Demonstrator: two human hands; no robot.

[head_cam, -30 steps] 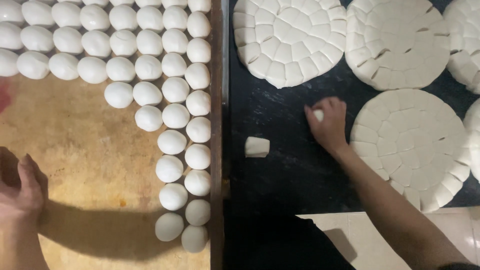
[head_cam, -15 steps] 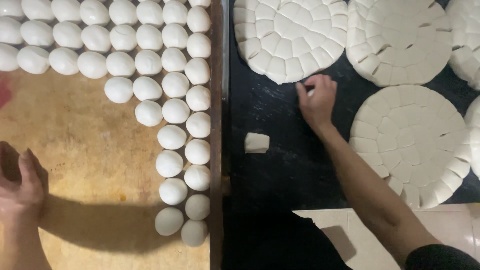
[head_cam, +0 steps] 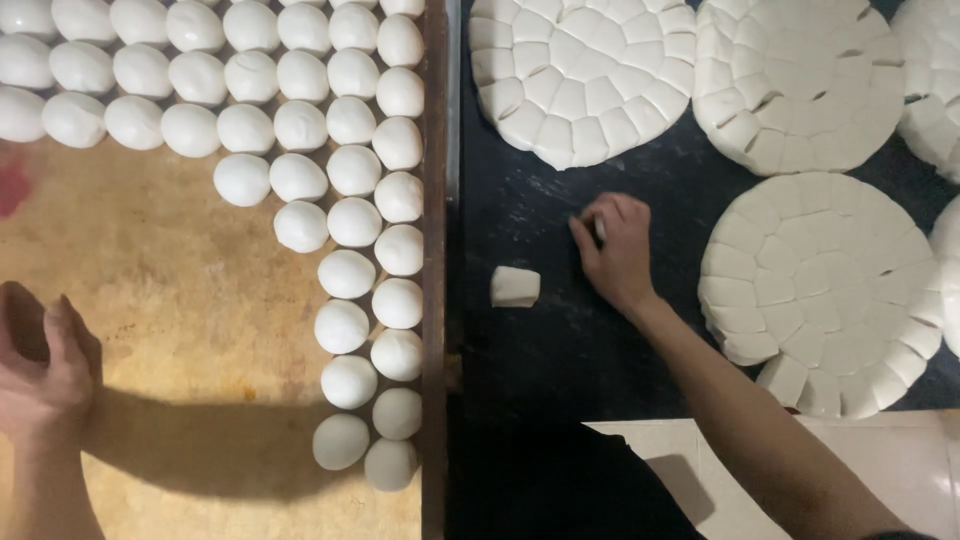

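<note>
My right hand point(head_cam: 618, 250) rests on the black worktop point(head_cam: 540, 360), fingers curled over a small white dough piece point(head_cam: 598, 229) that only peeks out between them. A loose cut dough cube point(head_cam: 514, 286) lies just left of that hand. My left hand point(head_cam: 42, 372) sits cupped on the wooden board point(head_cam: 170, 320) at the lower left, fingers together; nothing white shows inside it. Rolled dough balls point(head_cam: 348, 273) line the board's top and right side in rows.
Round flat dough discs scored into cubes lie on the worktop: one at top centre point(head_cam: 580, 75), one at top right point(head_cam: 795, 80), one at right point(head_cam: 820, 285). A dark wooden rim point(head_cam: 434, 250) divides board from worktop. A pale tile surface point(head_cam: 880, 450) shows bottom right.
My right hand circled on the worktop, going up and then back down and slightly left, with the dough piece under it. My left hand stayed nearly in place.
</note>
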